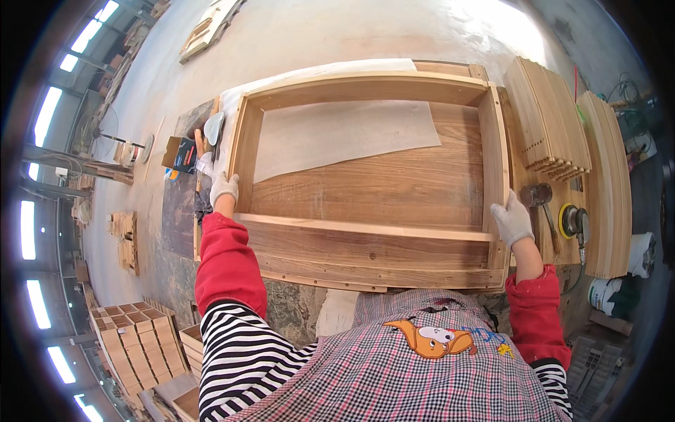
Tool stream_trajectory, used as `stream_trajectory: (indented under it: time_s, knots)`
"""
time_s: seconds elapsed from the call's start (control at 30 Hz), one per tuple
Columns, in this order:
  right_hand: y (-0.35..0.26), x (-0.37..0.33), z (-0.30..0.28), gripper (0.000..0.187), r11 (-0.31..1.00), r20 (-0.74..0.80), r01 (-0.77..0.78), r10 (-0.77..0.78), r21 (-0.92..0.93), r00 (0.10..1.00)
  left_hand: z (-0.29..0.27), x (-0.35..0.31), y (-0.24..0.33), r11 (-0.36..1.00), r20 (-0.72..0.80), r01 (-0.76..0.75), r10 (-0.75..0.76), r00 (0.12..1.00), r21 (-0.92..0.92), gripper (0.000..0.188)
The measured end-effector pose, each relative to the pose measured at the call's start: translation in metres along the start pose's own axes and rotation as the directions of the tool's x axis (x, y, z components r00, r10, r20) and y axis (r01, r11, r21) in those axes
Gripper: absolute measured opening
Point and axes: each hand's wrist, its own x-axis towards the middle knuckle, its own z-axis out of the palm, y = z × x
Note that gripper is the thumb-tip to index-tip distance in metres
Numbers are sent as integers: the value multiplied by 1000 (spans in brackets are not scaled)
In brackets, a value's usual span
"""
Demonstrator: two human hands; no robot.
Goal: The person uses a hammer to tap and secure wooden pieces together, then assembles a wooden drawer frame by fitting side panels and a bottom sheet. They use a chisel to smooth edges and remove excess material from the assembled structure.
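Observation:
A rectangular wooden frame point(369, 229) with a crossbar near its front lies before me on the workbench. Inside it show a brown wood-grain panel point(380, 179) and a white sheet point(344, 130) over part of that panel. My left hand point(225, 188), in a white glove, grips the frame's left side. On the opposite side my right hand point(512, 219), gloved too, is closed on the frame's right edge. Parts of the fingers of both hands are hidden against the wood. A mallet point(537, 195) and a yellow-rimmed orbital sander point(568, 220) lie just right of my right hand.
Stacked slats point(552, 116) and long boards point(606, 183) stand at the right. To the left are a small dark box point(184, 155) and a light-blue scoop-like item point(214, 128). Wooden drawer boxes point(137, 344) are stacked at lower left, and a white bucket point(606, 295) stands at lower right.

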Motion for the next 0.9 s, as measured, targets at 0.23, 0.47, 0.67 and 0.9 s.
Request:
stream_trajectory:
  time_s: [0.23,0.47,0.67,0.9]
  knots:
    - [-11,-19,-18,44,995,8,61,-61,-79,998,11,2,-90,993,59,-119,119,991,-15,60]
    - [5,-59,-53,44,997,9,64,-64,-45,998,-31,-107,-97,974,-89,-162,149,985,-161,41]
    - [41,-89,-66,49,998,-58,-12,8,-63,998,-8,-218,-75,994,-63,55,-62,996,-99,49]
    - [73,-82,-60,34,956,5,-247,250,157,968,-22,-221,-75,999,60,-41,42,997,-17,44]
